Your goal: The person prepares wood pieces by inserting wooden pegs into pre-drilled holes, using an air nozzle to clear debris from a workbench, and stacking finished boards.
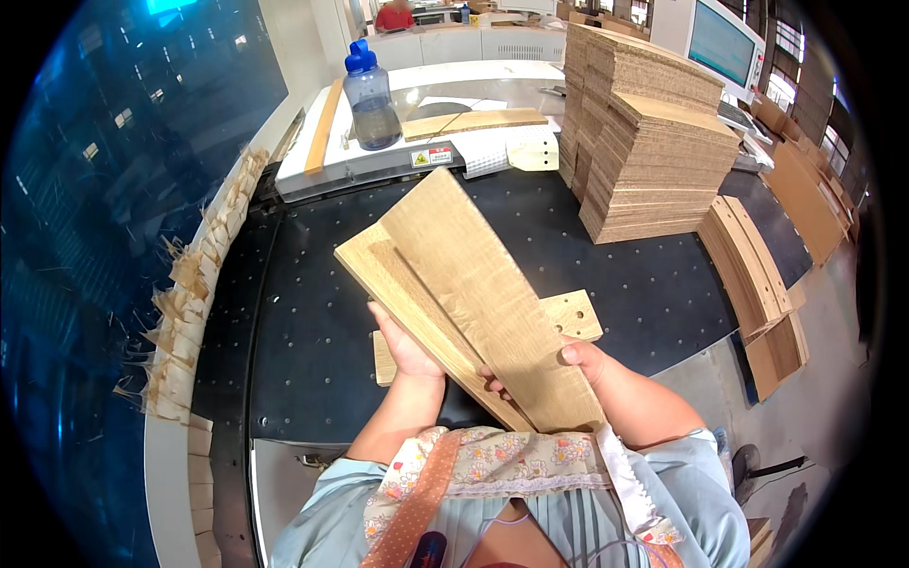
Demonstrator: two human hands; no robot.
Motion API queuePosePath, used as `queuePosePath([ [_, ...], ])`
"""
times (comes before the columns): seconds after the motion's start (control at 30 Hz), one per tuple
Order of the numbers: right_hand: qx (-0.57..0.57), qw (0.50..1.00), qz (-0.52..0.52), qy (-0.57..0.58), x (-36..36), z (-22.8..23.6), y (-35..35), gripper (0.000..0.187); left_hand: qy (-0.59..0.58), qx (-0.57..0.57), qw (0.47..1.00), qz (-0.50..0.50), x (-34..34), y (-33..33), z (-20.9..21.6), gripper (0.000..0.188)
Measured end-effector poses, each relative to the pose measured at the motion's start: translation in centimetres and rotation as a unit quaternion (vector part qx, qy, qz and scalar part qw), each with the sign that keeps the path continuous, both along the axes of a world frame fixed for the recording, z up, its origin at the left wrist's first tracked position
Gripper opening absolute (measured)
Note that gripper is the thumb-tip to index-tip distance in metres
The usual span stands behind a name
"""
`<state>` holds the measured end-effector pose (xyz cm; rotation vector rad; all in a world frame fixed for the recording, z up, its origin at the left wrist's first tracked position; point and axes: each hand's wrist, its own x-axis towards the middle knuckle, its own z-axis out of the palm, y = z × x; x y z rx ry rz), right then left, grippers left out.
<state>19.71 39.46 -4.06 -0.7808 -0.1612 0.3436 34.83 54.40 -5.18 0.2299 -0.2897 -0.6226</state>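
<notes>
Two long wood-grain boards are held slantwise in front of my chest, one partly over the other. My left hand (409,348) is closed on the lower board (362,254) along its left edge, most of its fingers hidden beneath. On the upper board (483,284) my right hand (579,364) has its thumb over the right edge, and its fingertips show at the opposite edge, between the two boards. Under both lies another board (578,314) with round holes at its right end, flat on the black table (312,312); its middle is covered.
A tall stack of boards (653,161) stands at the far right, with curved board pieces (748,265) beside it at the table edge. Behind the table are a blue-capped water bottle (372,104), loose strips (473,123) and a monitor (720,43). A blue panel (123,142) rises at left.
</notes>
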Motion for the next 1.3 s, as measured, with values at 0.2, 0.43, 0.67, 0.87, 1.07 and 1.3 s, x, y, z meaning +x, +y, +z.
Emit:
queuePosePath([
  [0.2,0.034,0.998,-0.052,0.002,-0.3,0.6,-0.2,0.095,-0.109,0.067,0.992,0.019,-0.3,0.6,0.2,0.09],
  [0.43,-0.01,0.999,-0.018,-0.031,-0.4,1.7,-1.1,0.088,-0.067,0.019,0.998,-0.003,-0.6,-0.4,0.5,0.084],
  [0.67,-0.123,0.987,-0.098,-0.022,0.8,0.1,-3.0,0.051,-0.061,-0.005,0.998,0.0,-0.7,-1.5,0.8,0.081],
  [0.87,-0.236,0.957,-0.162,-0.05,1.6,1.0,-3.1,0.032,-0.054,-0.018,0.998,-0.041,-0.5,-1.6,0.8,0.079],
  [1.07,-0.627,0.728,-0.278,-0.011,2.7,1.6,-2.4,0.029,-0.04,-0.003,0.998,-0.052,-1.2,-2.0,1.9,0.074],
  [1.3,-0.064,0.99,-0.122,0.037,2.5,2.4,-5.5,0.027,-0.057,0.034,0.996,-0.057,-0.6,-2.9,1.9,0.083],
])
